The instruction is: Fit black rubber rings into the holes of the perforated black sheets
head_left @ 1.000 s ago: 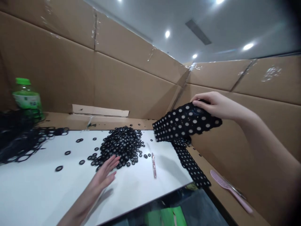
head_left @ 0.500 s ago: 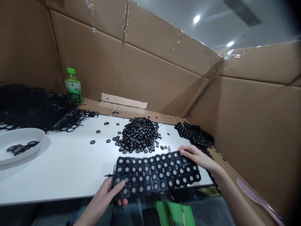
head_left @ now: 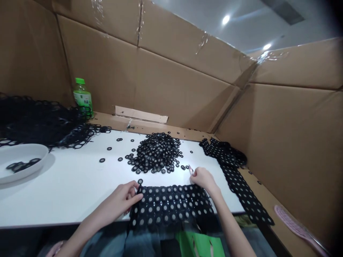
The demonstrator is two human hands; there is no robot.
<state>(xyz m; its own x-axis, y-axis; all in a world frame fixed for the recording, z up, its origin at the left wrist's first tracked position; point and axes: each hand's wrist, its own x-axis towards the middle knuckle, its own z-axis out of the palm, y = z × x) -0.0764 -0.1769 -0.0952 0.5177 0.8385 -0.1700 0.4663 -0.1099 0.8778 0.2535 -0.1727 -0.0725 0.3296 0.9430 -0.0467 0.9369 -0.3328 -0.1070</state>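
A black rubbery sheet (head_left: 166, 207) with rows of pale round discs hangs over the table's front edge. My left hand (head_left: 125, 198) is closed on its upper left corner, thumb on top. One loose black ring (head_left: 140, 181) with a pale centre lies just beyond those fingers. At the sheet's upper right, my right hand (head_left: 205, 178) is closed around a small pointed tool (head_left: 190, 170), whose light tip sticks out toward the pile; its exact kind is too small to tell. Ahead is a heap of loose black rings (head_left: 158, 151) with pale centres.
A white dish (head_left: 40, 157) holding several rings stands left. Behind it are a tangle of black ring-shaped scrap (head_left: 40, 121) and a green bottle (head_left: 83, 96). More dotted black sheet (head_left: 238, 182) trails over the right edge, near a pink swatter (head_left: 291, 221). Cardboard walls (head_left: 182, 85) enclose the table.
My right hand has let go of the sheet's upper right edge and closed on the small tool beyond it. The sheet has come down nearer me; my left hand has moved up to its corner.
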